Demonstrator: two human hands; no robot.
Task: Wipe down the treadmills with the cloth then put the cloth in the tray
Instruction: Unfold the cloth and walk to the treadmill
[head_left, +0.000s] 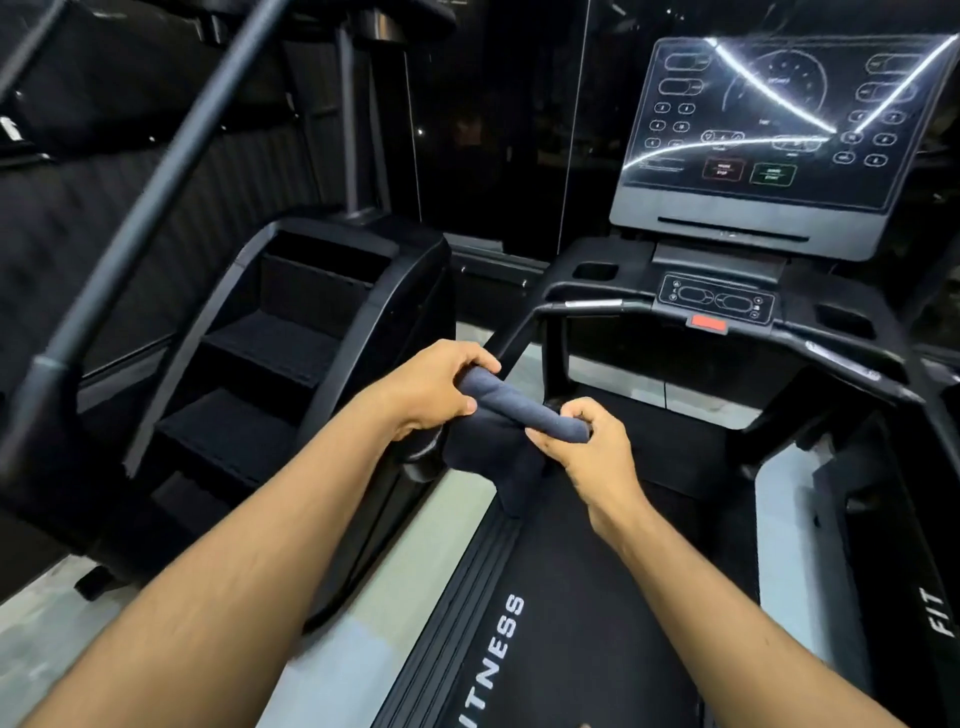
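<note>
A dark grey-blue cloth is stretched between both hands over the left side of the treadmill. My left hand grips its upper left end. My right hand pinches its lower right end. The cloth's top edge is rolled into a bar, and the rest hangs down dark below it. The treadmill's belt runs under my arms. Its console screen stands ahead at the upper right, with a control panel and a red stop tab under it.
A black stair-climber machine stands to the left, its handrail slanting across the upper left. The treadmill's handlebars curve round on the right. Two cup-holder recesses sit beside the control panel. Pale floor shows between the machines.
</note>
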